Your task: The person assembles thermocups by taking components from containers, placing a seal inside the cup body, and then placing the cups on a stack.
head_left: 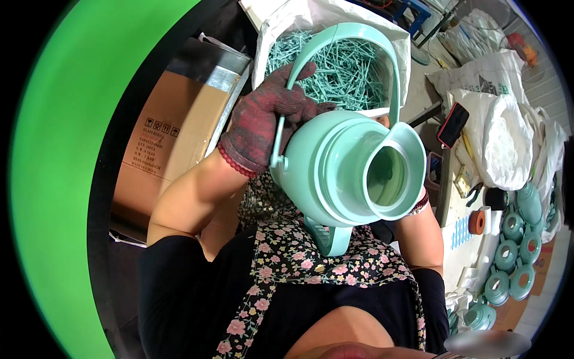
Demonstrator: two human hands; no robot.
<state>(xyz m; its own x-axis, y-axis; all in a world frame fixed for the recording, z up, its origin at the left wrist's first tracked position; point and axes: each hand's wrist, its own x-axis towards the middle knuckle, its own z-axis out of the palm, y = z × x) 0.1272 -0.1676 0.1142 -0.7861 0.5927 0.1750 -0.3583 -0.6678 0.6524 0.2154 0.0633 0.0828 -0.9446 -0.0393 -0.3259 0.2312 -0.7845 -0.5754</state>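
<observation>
A mint-green vacuum jug [305, 164] is held in front of my chest, tilted so that its round open mouth and spout face me. Its long carrying handle [359, 30] is swung up, and the side grip [329, 236] points down at my floral apron. My left hand [254, 119], in a dark red and black work glove, is closed round the left arm of the carrying handle. My right forearm [421, 239] reaches behind the jug on its other side. The jug hides most of that hand; a sliver of skin shows at its far edge.
Beyond the jug stands a white-lined box [402, 60] full of thin green plastic sticks. Cardboard cartons [149, 143] are at left. The right-hand table [451, 206] bears a phone [453, 124], white plastic bags [502, 143], a brown tape roll [476, 222] and several green jug parts [506, 254].
</observation>
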